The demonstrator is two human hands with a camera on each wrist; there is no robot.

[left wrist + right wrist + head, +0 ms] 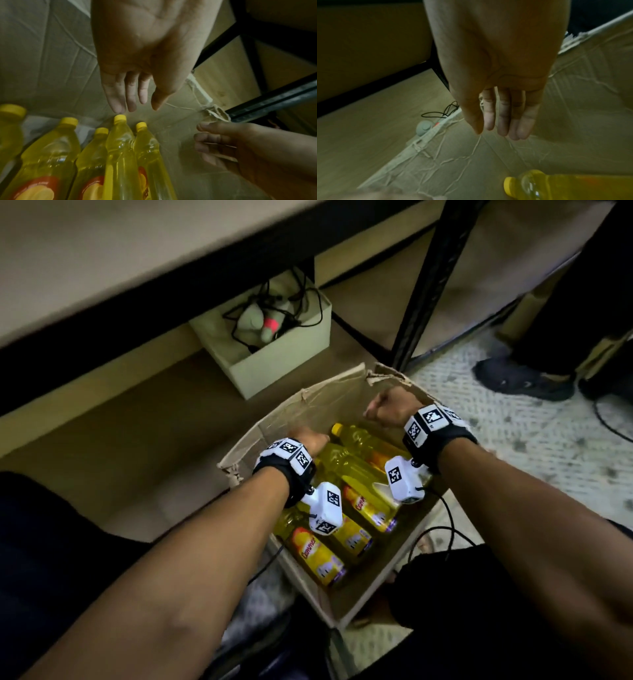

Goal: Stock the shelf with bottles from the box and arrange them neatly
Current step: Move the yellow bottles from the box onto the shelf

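Observation:
An open cardboard box stands on the floor and holds several yellow oil bottles with yellow caps, lying side by side. My left hand hovers over their necks. In the left wrist view the left hand has straight fingers, their tips just above one bottle cap, and it holds nothing. My right hand is near the box's far corner, above a bottle cap. In the right wrist view the right hand hangs relaxed and empty. The low shelf board lies beyond the box.
A small white bin with cables and a plush toy sits on the low shelf. A black shelf post rises behind the box. Another person's shoe stands on the patterned floor at right. Cables trail beside the box.

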